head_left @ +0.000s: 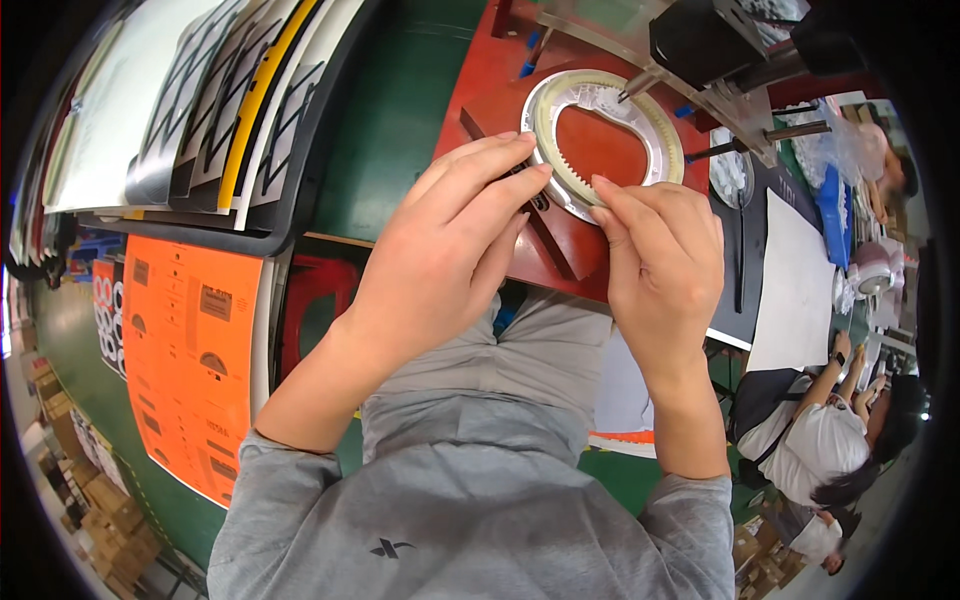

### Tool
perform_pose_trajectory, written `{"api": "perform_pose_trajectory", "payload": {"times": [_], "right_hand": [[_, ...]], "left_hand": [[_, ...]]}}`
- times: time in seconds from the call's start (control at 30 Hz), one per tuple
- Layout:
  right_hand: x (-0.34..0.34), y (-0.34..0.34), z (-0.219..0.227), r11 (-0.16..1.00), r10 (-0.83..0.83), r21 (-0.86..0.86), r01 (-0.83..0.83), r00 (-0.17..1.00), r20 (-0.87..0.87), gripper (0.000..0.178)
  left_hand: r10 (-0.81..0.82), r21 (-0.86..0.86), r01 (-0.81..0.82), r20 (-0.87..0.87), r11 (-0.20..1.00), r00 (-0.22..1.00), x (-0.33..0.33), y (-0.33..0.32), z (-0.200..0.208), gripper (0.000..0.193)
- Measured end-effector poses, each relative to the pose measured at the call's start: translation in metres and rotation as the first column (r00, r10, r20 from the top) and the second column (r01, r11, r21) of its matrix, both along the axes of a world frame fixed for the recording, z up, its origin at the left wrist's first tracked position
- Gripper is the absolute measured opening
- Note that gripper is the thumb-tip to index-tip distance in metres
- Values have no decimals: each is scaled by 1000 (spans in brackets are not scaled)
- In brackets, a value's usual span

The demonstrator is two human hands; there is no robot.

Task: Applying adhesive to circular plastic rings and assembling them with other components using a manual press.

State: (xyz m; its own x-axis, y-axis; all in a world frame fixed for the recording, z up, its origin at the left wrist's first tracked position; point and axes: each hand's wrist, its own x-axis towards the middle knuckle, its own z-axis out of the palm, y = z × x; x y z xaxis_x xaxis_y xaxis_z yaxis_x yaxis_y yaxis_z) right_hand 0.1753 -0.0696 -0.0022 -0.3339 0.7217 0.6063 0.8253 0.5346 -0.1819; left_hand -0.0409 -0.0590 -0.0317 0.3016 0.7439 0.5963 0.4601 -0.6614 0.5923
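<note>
A pale toothed ring (548, 115) sits in a white and silvery round holder (672, 150) on a red base plate (610, 140). My left hand (450, 220) reaches to the holder's left side. Its fingers are stretched out, with the fingertips at the rim and nothing visible gripped in them. At the ring's near edge my right hand (665, 250) pinches with thumb and index finger, apparently on the toothed ring; the exact contact is partly hidden by the fingers. A metal pin (638, 86) comes down at the ring's far side.
Above the plate stands a clear plastic frame with a black block (705, 42) and metal rods. A black rack (285, 215) of printed sheets is at the left, an orange printed sheet (190, 350) below it. On the right lie a white sheet (792, 285) and a blue bin (835, 215); co-workers sit beyond.
</note>
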Motion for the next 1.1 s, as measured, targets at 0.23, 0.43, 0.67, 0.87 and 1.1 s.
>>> {"api": "perform_pose_trajectory", "payload": {"times": [0.23, 0.43, 0.67, 0.87, 1.1], "right_hand": [[-8, -3, -1, 1000, -29, -12, 28, 999, -19, 24], [-11, -5, 3, 998, -49, -26, 50, 999, 19, 21], [-7, -2, 4, 999, -32, -15, 33, 998, 59, 23], [0, 1, 4, 997, -22, -65, 30, 992, 123, 26], [-4, -6, 17, 980, -55, -183, 82, 988, 145, 27]], "left_hand": [[57, 74, -59, 24, 996, 998, 5, 9, 4, 26], [275, -17, -274, 54, 962, 960, 28, 30, 10, 21], [181, -100, -164, 192, 981, 964, 37, 45, 4, 24], [207, -154, -167, 298, 974, 932, 41, 52, 3, 15], [191, 2, -207, 379, 978, 906, 43, 53, -7, 15]]}}
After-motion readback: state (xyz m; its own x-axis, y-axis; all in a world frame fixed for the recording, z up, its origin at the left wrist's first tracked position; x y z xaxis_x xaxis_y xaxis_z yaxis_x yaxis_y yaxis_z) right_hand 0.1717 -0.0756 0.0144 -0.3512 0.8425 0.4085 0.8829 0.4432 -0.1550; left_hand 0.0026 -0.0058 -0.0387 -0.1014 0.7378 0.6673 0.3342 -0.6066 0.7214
